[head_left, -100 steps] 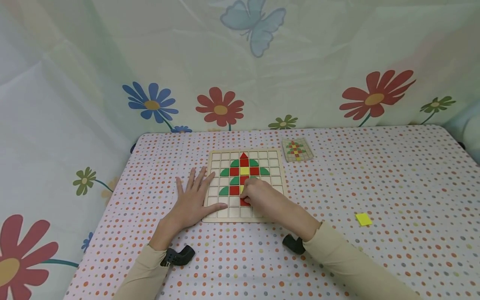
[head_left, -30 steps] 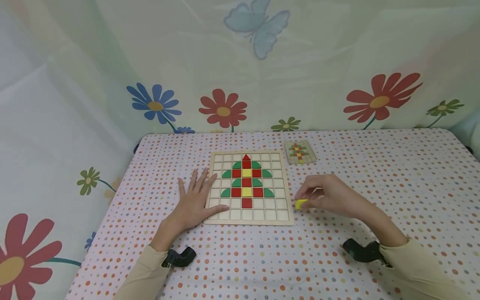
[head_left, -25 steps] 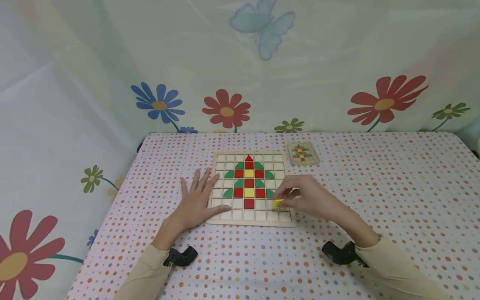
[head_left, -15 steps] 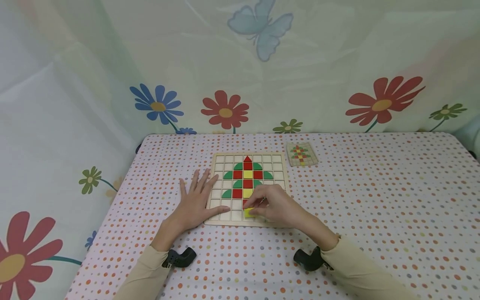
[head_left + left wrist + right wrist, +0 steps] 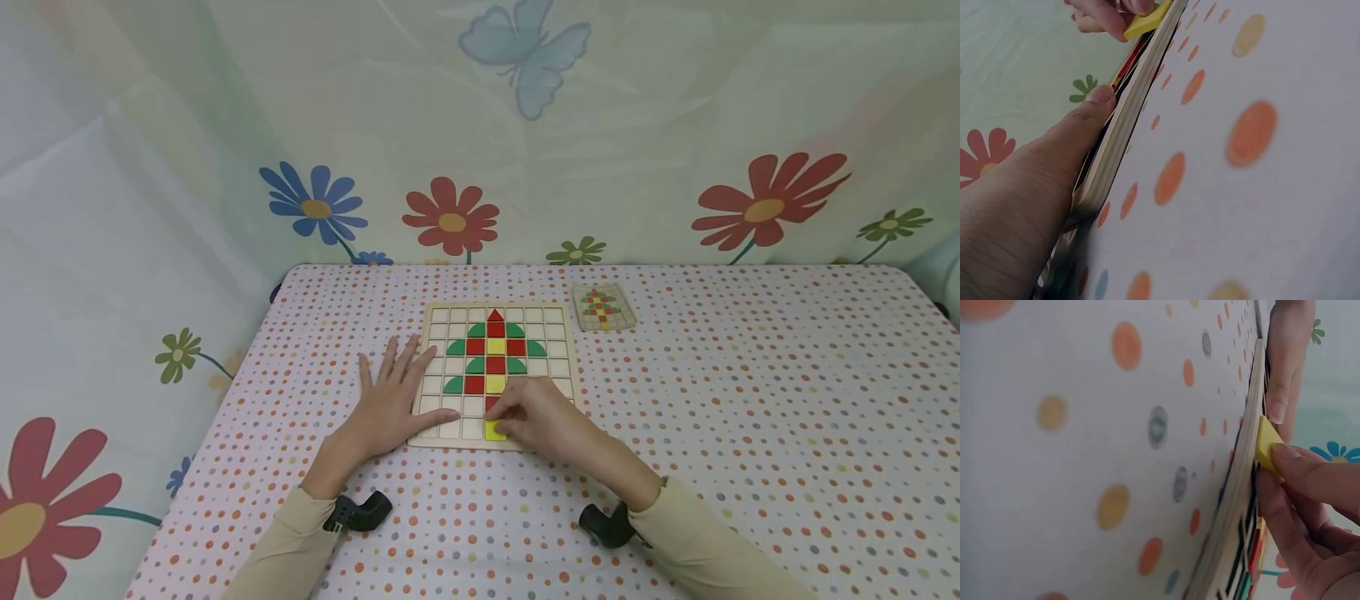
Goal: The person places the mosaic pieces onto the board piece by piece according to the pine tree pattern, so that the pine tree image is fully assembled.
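Observation:
My right hand (image 5: 547,417) pinches a yellow square tile (image 5: 493,430) between thumb and fingers at the bottom row of the wooden grid board (image 5: 450,431), just below a red tile. In the right wrist view the yellow tile (image 5: 1267,445) looks tilted over the board's edge. My left hand (image 5: 386,408) lies spread on the board's left side, thumb over the lower cells; the left wrist view shows that thumb (image 5: 1079,128) along the board's edge. Red, yellow and green tiles form a tree shape on the board, its lower right part hidden by my right hand.
A small pattern card (image 5: 603,307) with a printed tree lies behind the board's right corner. The dotted tablecloth (image 5: 750,400) covers the table, and a flowered curtain (image 5: 637,125) hangs behind. Each wrist wears a black camera (image 5: 606,527).
The right hand let go at the board, picked the yellow tile off the table at right and carried it left to the bottom row. The left hand has stayed in place.

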Available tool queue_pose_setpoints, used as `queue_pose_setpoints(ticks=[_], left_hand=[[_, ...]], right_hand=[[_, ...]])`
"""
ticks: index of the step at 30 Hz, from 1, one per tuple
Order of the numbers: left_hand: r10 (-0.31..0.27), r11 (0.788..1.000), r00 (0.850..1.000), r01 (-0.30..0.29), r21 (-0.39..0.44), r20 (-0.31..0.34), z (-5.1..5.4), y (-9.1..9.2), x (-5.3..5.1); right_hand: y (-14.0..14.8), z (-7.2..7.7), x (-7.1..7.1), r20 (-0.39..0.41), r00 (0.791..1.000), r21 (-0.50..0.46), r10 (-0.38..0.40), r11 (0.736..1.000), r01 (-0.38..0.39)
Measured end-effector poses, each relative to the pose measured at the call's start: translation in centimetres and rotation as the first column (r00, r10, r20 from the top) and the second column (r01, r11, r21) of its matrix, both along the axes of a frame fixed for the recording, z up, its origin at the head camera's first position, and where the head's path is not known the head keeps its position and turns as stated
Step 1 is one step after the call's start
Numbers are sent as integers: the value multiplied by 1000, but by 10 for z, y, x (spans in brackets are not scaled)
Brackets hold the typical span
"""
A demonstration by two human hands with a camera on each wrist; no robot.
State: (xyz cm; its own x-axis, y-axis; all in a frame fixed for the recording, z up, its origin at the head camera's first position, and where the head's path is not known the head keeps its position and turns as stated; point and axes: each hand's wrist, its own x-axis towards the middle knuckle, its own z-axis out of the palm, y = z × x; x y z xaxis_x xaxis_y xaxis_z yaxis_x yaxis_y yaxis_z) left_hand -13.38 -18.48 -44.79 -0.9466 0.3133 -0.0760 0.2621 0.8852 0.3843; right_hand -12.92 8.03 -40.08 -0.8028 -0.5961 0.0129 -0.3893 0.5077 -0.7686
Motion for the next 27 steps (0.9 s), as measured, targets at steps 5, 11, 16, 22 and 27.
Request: queue_pose_setpoints(ticks=[5, 11, 16, 22, 27], left_hand=[[-2, 1000, 1000, 2, -2, 0, -1, 1, 0], [2, 1000, 1000, -2, 9, 1, 0, 1, 0], [10, 1000, 1000, -10, 1, -1, 0, 0, 0], [11, 1000, 1000, -11, -5, 1, 0, -1, 3], [7, 1000, 1000, -6, -13, 14, -1, 0, 5]], right_hand=[[-5, 7, 2, -21, 1000, 122, 11, 993, -8], [-13, 10, 8, -71, 997, 238, 7, 971, 10], [-13, 9, 10, -148, 988, 251, 38, 968, 0], [2, 5, 12, -163, 982, 151, 96, 986, -72], [23, 5, 17, -141, 982, 144, 129, 984, -109]])
